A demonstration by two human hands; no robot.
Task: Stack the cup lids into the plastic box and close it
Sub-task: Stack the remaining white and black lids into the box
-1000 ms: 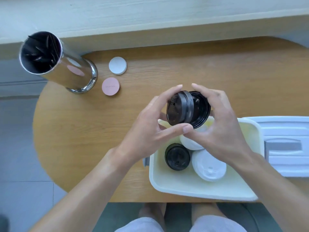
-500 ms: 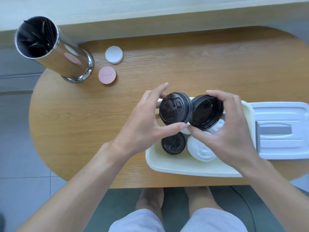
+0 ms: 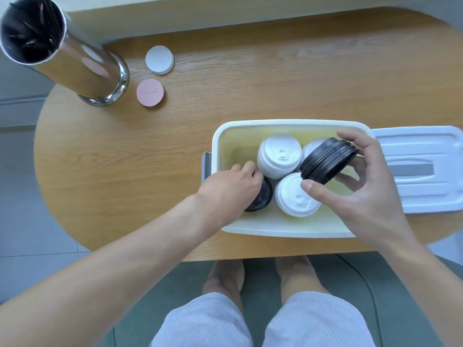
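Note:
The open white plastic box (image 3: 288, 227) sits on the wooden table. Inside stand white cup-lid stacks: one at the back (image 3: 279, 155), one in front (image 3: 295, 196), a third (image 3: 312, 146) partly hidden behind the black lids. My right hand (image 3: 360, 189) holds a tilted stack of black lids (image 3: 328, 160) above the box's right half. My left hand (image 3: 233, 186) reaches into the box's left end and rests on a black lid stack (image 3: 263, 195), mostly covering it. The box's white cover (image 3: 423, 169) lies flat to the right.
A tall steel canister (image 3: 62, 50) stands at the table's back left, with a white disc (image 3: 159, 59) and a pink disc (image 3: 150, 92) beside it. The table's front edge (image 3: 250, 256) runs just above my knees.
The two black lid stacks have been pulled apart. My left hand has lowered its stack into the box's left end; my right hand has carried the other to the right.

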